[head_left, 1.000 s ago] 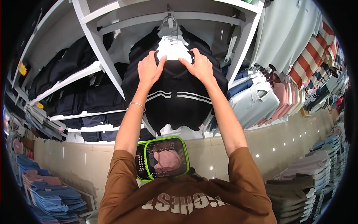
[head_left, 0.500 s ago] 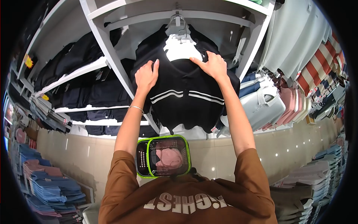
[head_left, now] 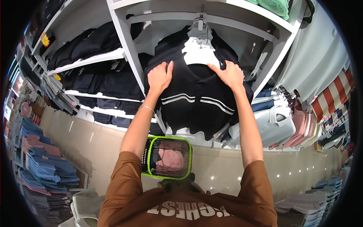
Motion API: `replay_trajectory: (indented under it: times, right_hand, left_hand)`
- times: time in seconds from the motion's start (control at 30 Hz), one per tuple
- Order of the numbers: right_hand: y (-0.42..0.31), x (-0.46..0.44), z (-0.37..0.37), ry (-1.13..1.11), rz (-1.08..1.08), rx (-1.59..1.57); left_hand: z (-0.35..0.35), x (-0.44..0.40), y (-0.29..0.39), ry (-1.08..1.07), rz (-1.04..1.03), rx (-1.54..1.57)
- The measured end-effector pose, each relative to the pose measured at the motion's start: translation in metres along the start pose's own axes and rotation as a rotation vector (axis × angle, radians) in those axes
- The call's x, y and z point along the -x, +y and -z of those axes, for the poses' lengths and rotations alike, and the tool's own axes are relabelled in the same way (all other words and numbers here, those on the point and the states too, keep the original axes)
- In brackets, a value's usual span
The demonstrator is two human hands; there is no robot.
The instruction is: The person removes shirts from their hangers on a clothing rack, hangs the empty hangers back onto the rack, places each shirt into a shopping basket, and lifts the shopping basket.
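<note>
A black shirt (head_left: 181, 113) with white chest stripes hangs in front of other dark garments on a white hanger (head_left: 200, 57), whose metal hook is up at the rack. My left hand (head_left: 159, 77) is closed on the shirt's shoulder at the left, thumb pointing up. At the right of the collar, my right hand (head_left: 230, 75) grips the shirt beside the hanger, its thumb on the neckline. The hooks of several hangers are bunched together above.
A green-rimmed basket (head_left: 190, 159) with a pink garment (head_left: 170, 159) stands on the floor below. Folded dark clothes (head_left: 117, 83) fill shelves at the left. Light shirts (head_left: 268, 125) hang at the right. Folded jeans (head_left: 45, 162) are stacked at the lower left.
My left hand has moved from the collar by the hanger outward to the shirt's shoulder. My right hand stays near the collar. The view has shifted, so the rack appears further right.
</note>
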State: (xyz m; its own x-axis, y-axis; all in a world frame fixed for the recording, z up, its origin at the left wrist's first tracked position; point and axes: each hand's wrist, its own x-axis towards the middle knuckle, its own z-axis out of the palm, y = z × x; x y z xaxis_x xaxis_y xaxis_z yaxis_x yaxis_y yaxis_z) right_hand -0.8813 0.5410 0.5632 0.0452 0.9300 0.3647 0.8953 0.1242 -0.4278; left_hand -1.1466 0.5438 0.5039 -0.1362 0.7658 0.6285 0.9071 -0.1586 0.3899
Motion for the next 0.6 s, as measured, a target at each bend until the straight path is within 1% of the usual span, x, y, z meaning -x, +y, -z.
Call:
replay_trajectory:
  times: [0.1,0.2,0.4,0.43,0.57,0.6]
  right_hand:
    - [0.001,0.001,-0.002,0.022,0.007,-0.007]
    - [0.001,0.001,-0.003,0.035,0.011,0.003]
    - [-0.002,0.002,-0.005,0.006,-0.057,0.039]
    - [0.001,0.004,-0.008,0.018,-0.067,0.045]
    - [0.012,0.02,-0.011,0.093,-0.048,0.103]
    - [0.013,0.023,-0.008,0.048,-0.095,0.095]
  left_hand:
    - [0.006,0.001,-0.002,-0.05,0.054,-0.048]
    - [0.005,0.003,-0.005,-0.06,0.059,-0.038]
    - [0.009,0.001,-0.016,-0.043,0.016,-0.021]
    - [0.012,0.0,-0.022,-0.089,0.047,-0.032]
    - [0.013,-0.001,-0.051,-0.133,0.121,0.132]
    - [0.013,-0.003,-0.057,-0.129,0.111,0.208]
